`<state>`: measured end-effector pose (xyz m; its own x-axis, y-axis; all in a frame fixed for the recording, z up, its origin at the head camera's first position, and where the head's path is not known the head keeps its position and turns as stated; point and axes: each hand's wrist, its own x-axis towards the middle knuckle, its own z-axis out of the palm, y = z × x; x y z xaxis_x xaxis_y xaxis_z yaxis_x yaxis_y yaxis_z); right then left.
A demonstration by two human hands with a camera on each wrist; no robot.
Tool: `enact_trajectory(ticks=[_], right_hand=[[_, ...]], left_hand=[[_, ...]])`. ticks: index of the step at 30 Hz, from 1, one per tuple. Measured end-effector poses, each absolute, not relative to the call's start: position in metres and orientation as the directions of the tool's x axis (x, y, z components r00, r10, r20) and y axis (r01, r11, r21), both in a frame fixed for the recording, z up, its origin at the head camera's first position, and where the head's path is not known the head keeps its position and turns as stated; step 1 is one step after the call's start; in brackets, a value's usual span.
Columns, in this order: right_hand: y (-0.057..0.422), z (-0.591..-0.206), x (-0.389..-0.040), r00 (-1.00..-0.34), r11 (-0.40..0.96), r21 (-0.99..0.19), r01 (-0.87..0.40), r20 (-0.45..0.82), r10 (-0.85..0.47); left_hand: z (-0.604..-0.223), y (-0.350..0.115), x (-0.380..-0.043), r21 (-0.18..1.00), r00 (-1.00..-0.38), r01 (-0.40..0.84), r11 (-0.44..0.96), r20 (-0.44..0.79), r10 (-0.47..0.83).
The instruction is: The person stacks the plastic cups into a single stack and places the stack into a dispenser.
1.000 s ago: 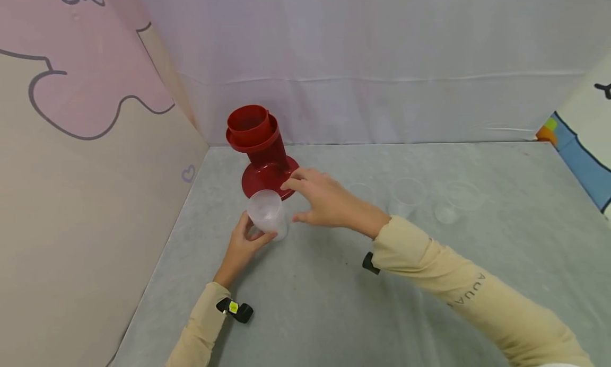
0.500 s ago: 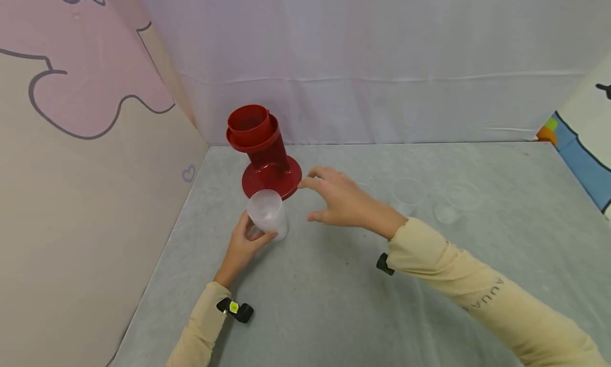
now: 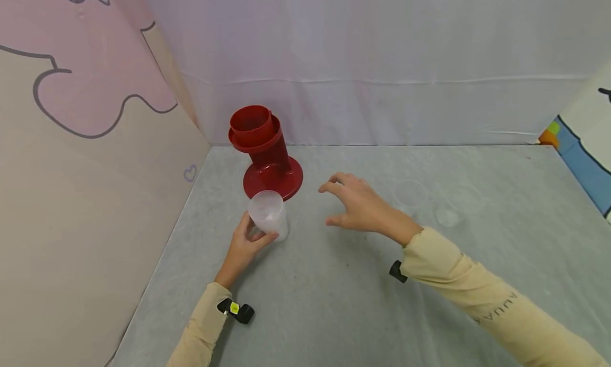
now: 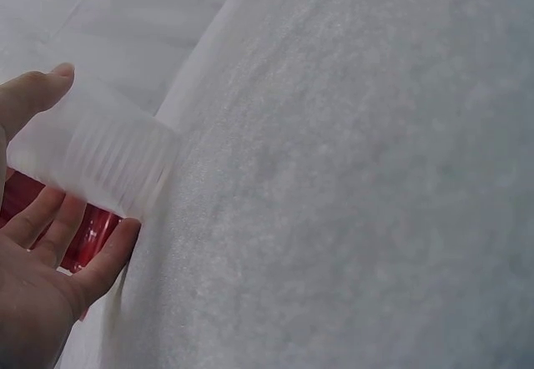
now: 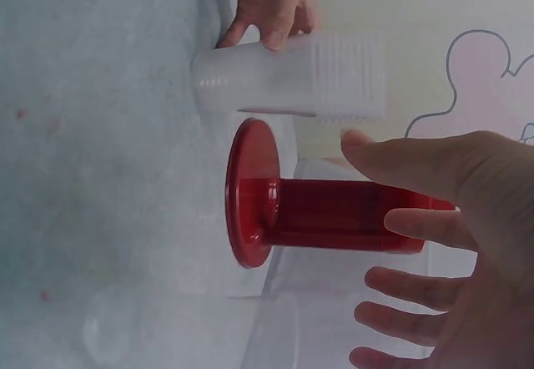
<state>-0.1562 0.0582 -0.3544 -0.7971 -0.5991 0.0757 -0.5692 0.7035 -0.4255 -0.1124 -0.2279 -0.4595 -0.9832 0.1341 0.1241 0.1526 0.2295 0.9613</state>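
Note:
A stack of clear plastic cups (image 3: 267,210) stands upright on the table, its nested rims showing in the right wrist view. My left hand (image 3: 242,248) grips the stack low on its near-left side, thumb on one side and fingers on the other. Just behind the stack is a red cup dispenser (image 3: 271,168), a tube on a round base. My right hand (image 3: 360,205) hovers to the right of both, fingers spread and bent a little, holding nothing. In the right wrist view a clear cup (image 5: 279,327) stands below the dispenser, faint against the cloth.
Clear cups stand apart on the right half of the table, one (image 3: 410,194) near my right forearm and another (image 3: 463,198) farther right. They are hard to see on the grey tablecloth (image 3: 305,314). A white curtain (image 3: 363,64) borders the back, a patterned wall (image 3: 95,197) the left.
My right hand has moved right, away from the cup stack and the dispenser, with its fingers free. My left hand and the stack have stayed in place.

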Motion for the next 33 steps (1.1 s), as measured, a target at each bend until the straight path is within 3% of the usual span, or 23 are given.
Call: enact_trajectory(ticks=[22,33], right_hand=[[0.085,-0.379,-0.166,-0.854,0.795,-0.355,-0.492,0.018,-0.52],[0.091,-0.38,-0.17,-0.869,0.802,-0.39,-0.453,-0.01,-0.496]], left_hand=[[-0.458,-0.227,-0.112,0.96,-0.987,0.131,0.249,0.103,0.125],[-0.46,-0.228,-0.113,0.961,-0.983,0.152,0.229,0.124,0.134]])
